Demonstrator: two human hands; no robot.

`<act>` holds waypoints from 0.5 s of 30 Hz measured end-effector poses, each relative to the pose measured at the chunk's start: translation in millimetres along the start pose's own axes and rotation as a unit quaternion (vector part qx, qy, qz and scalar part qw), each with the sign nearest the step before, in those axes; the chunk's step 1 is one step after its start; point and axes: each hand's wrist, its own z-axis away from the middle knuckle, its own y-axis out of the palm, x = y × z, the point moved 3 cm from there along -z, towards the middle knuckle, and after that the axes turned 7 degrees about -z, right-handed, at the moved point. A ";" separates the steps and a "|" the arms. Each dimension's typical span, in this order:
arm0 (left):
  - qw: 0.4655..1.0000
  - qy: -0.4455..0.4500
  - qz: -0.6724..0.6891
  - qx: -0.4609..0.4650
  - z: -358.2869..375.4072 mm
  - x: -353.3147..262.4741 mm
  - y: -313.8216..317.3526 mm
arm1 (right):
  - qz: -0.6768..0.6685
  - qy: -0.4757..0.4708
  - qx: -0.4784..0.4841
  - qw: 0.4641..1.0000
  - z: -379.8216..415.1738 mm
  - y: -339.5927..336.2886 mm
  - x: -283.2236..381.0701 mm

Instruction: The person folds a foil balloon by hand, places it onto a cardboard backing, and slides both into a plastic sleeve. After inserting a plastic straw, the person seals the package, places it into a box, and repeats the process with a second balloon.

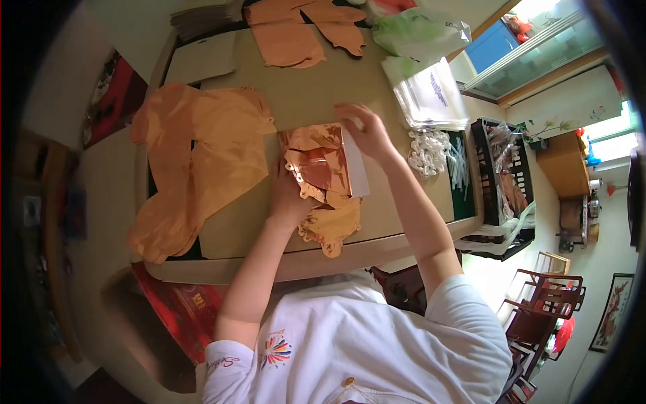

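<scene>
A folded rose-gold foil balloon [316, 165] lies in front of me on the table, wrapped around a white card [356, 168] whose right side sticks out. Its scalloped lower end hangs toward the table's near edge. At the balloon's left side, my left hand [291, 196] grips it, with the fingers partly hidden by the foil. My right hand [369, 137] is at the upper right corner of the card, its fingers bent and apart. Left of my hands a large flat foil balloon [215, 161] is spread out.
More flat foil balloons [289, 44] lie at the far side, beside a pale card stack [202, 59]. To the right are clear plastic bags [431, 94], a green-white bag [417, 34], a white pile of small pieces [428, 152], clear straws [459, 165] and a black crate [494, 172].
</scene>
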 end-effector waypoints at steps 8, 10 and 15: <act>0.999 -0.003 -0.046 -0.005 1.1 0.2 2.0 | 0.284 -0.187 0.118 0.933 4.2 58.7 -3.8; 0.999 -0.010 0.033 -0.005 -0.8 -3.4 -4.9 | 0.271 -0.185 0.142 0.934 7.2 53.4 -6.2; 0.996 -0.031 -0.004 -0.079 18.3 29.3 2.7 | 0.281 -0.229 0.140 0.922 8.5 47.1 -7.3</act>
